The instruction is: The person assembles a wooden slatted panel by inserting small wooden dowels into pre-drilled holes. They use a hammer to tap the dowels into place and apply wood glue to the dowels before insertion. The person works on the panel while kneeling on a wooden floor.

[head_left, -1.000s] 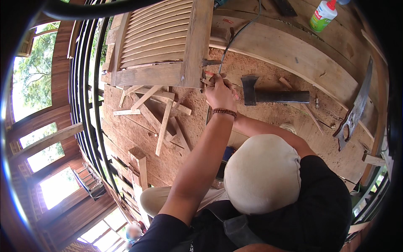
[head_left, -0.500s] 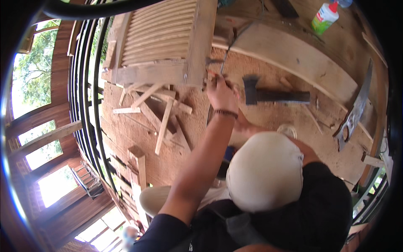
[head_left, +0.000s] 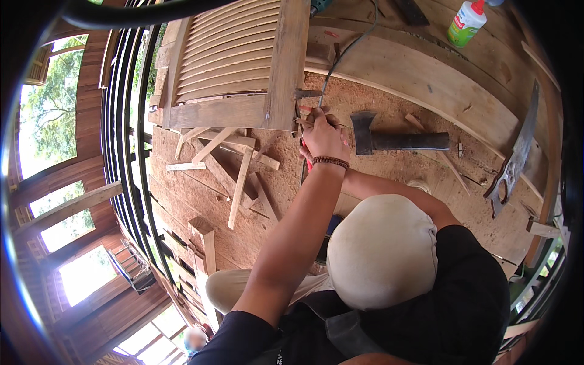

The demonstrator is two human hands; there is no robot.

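Where the sawdust-strewn floor meets the railing at far left, a louvred shutter lies flat, loose slats scattered just below its lower rail. Left hand: at the shutter's lower right corner, fingers curled shut on a red-handled tool whose working end is hidden; beaded bracelet on the wrist. Right hand: tucked behind the left, state cannot be told. Hatchet: on the floor just right of the hands. Glue bottle: top right, well apart. Handsaw: far right edge.
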